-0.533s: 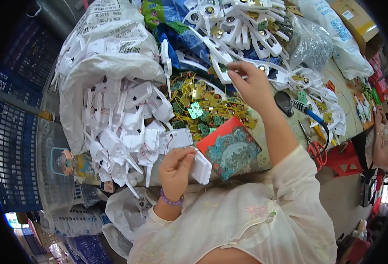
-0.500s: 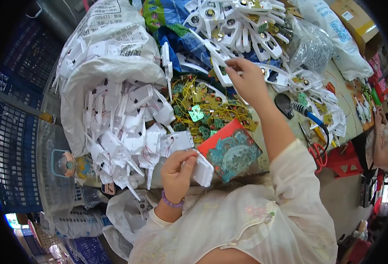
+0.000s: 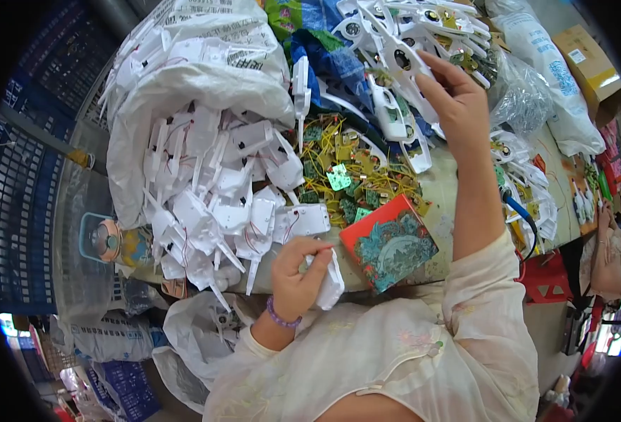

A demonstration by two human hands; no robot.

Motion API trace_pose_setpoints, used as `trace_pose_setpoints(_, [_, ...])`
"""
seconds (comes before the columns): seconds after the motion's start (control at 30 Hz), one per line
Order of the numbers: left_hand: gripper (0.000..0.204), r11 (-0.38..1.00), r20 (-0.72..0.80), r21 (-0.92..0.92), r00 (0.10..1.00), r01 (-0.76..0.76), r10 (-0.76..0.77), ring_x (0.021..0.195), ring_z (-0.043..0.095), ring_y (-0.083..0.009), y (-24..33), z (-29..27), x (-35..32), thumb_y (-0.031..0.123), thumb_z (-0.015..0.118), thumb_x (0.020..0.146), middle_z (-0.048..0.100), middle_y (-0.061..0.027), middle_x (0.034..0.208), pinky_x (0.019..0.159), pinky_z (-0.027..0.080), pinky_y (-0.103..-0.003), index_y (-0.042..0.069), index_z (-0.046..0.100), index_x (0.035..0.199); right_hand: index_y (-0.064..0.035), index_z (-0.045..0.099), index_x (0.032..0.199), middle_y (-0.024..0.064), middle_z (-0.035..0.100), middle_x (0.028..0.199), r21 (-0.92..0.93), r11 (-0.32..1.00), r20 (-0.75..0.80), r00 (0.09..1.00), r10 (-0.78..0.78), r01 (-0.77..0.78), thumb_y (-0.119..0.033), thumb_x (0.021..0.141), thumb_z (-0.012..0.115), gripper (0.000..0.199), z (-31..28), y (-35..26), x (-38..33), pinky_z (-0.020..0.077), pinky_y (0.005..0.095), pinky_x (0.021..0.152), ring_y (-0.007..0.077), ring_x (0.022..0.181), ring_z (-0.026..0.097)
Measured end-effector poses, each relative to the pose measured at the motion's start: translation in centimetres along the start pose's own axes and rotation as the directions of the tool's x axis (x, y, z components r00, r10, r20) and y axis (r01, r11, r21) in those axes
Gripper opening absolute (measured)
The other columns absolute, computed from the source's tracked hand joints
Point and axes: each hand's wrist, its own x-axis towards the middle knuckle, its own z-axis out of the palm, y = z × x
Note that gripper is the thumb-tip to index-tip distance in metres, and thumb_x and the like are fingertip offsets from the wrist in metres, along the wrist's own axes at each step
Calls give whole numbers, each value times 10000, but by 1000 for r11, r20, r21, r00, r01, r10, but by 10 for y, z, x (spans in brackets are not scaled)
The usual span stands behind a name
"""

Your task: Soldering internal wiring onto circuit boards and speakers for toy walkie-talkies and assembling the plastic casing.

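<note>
The left hand point(image 3: 298, 276) grips a white part point(image 3: 328, 281), low near the red box point(image 3: 389, 241). The right hand point(image 3: 454, 105) pinches among white parts point(image 3: 402, 63) at one o'clock.

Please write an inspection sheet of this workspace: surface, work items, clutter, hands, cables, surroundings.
Surface: table, nearly all covered.
Work items: white plastic housing in the left hand; heap of white housings spilling from a white sack.
Clutter: green circuit boards; red and teal box.
Hands: right hand raised over assembled white parts.
Cables: yellow wires among the boards.
Surroundings: blue crates, cardboard box.
</note>
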Motion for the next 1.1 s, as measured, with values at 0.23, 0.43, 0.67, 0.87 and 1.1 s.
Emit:
trace_pose_setpoints(0.23, [134,968,128,-45,960,-246,250,1057,577,-266,12,-2,23,16,666,761,485,-180,1298,870,459,-341,37,697,890,23,581,1172,56,643,923,267,954,246,967,65,-132,-15,817,635,361,-6,-68,-74,458,191,674,79,791,588])
trace_pose_setpoints(0.43, [138,970,444,-214,873,-113,200,980,622,-265,7,5,4,-2,653,769,621,-181,1112,817,486,-319,12,659,906,8,605,1140,-25,577,775,230,911,340,906,253,-341,-78,831,642,322,-8,-59,-119,373,183,566,23,672,490])
trace_pose_setpoints(0.67, [126,956,436,107,877,-272,201,1016,603,-284,4,16,2,13,661,745,643,-135,1079,857,466,-366,22,656,871,2,657,1061,-21,586,710,-150,910,381,826,414,-387,-161,819,625,293,-25,-9,-114,403,214,557,44,635,496])
trace_pose_setpoints(0.87, [137,802,572,226,742,-553,350,1117,555,-288,6,29,12,76,692,746,647,-60,1103,970,388,-464,85,633,869,-33,660,1038,80,620,838,-448,890,304,950,66,81,-125,798,647,257,-34,17,-115,461,294,673,191,741,587])
trace_pose_setpoints(1.1, [145,853,561,212,774,-478,295,1105,568,-286,8,25,5,67,693,739,655,-49,1080,1011,336,-497,92,635,869,-91,646,932,82,601,954,-248,890,655,743,-138,384,-160,610,795,362,-52,-27,-169,459,359,726,254,860,573])
